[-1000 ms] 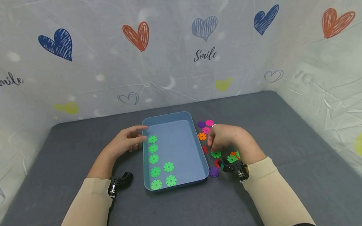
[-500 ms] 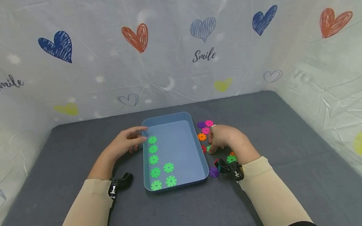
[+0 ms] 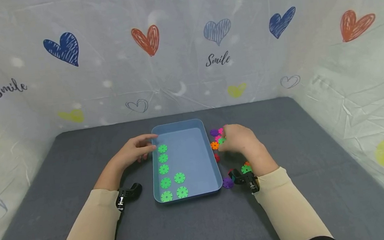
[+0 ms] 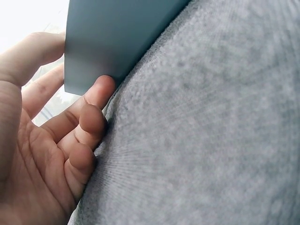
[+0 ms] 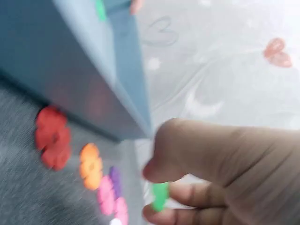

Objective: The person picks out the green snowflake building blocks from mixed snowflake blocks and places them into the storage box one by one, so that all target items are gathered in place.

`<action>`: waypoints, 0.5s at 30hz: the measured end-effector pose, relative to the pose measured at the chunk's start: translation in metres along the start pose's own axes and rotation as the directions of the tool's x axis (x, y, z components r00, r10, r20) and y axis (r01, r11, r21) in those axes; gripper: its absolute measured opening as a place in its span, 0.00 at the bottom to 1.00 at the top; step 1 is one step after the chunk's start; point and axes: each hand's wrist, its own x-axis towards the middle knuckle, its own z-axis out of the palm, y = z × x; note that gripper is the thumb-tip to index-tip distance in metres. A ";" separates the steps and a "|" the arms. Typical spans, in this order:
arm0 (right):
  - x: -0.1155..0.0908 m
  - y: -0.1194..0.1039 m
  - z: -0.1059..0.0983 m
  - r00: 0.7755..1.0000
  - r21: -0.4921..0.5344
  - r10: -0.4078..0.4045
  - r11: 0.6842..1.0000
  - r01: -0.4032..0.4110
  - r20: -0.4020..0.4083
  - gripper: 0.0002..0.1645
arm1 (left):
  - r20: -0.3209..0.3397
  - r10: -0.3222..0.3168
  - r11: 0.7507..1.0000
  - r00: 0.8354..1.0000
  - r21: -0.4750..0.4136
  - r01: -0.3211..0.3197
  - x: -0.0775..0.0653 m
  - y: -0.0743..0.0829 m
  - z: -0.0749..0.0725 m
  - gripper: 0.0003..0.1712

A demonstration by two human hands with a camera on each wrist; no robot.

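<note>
My left hand (image 3: 132, 152) holds the left wall of a shallow blue tray (image 3: 191, 154), thumb and index finger over the rim. In the left wrist view, the other fingers (image 4: 101, 91) curl against its outer side. Several green notched discs (image 3: 164, 169) lie flat inside, in a column along the left side with a shorter one beside it. To the tray's right, my right hand (image 3: 239, 138) pinches a green notched disc (image 5: 160, 196) between thumb and fingers, raised over the loose pieces.
Loose notched discs lie right of the tray: orange (image 3: 214, 145), red (image 5: 53, 138), pink (image 5: 106, 194) and purple (image 3: 228, 182). Another green disc (image 3: 246, 168) lies by the right wrist. A dark grey cloth (image 3: 188, 231) covers the table; a printed white curtain (image 3: 181, 71) hangs behind.
The right hand has taken hold of a green disc beside the tray and moved it up and away from the body, near the pink and orange discs. The left hand stays put.
</note>
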 end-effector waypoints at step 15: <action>-0.024 -0.067 0.011 0.962 0.534 -0.123 0.811 0.239 -0.243 0.23 | 0.005 -0.012 1.000 1.000 0.000 0.012 0.001 0.003 0.002 0.32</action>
